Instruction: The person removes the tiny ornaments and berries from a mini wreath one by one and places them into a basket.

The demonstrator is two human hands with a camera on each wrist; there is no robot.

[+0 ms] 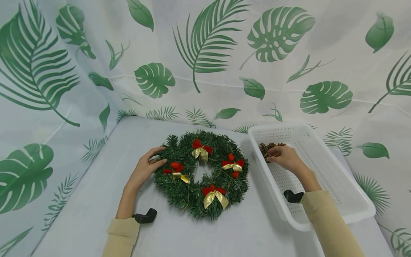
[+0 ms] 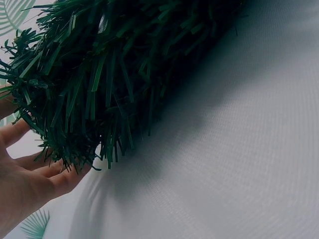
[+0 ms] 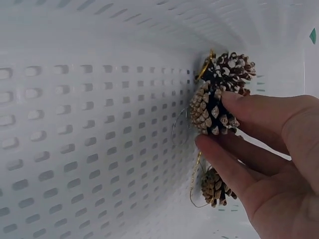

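Observation:
A green tinsel wreath [image 1: 210, 210] with red and gold bows lies on the white table. At its left edge my left hand [image 1: 149, 166] holds the foliage, thumb and fingers around the outer greenery; some fingertips are hidden among the strands in the left wrist view. My right hand [image 1: 287, 159] reaches into a white plastic basket [image 1: 356, 205] at the right. Between thumb and fingers it pinches a brown pine cone [image 3: 203, 110] with pale scale tips. Another pine cone [image 3: 233, 69] sits right behind it, and a smaller pine cone [image 3: 214, 186] with a gold cord lies below.
The basket's slotted wall [image 3: 89, 124] rises beside the right hand. A white backdrop with green leaf prints [image 1: 205, 53] stands behind and to the left of the table [image 1: 250, 232]. Black wrist cameras sit at both sleeves.

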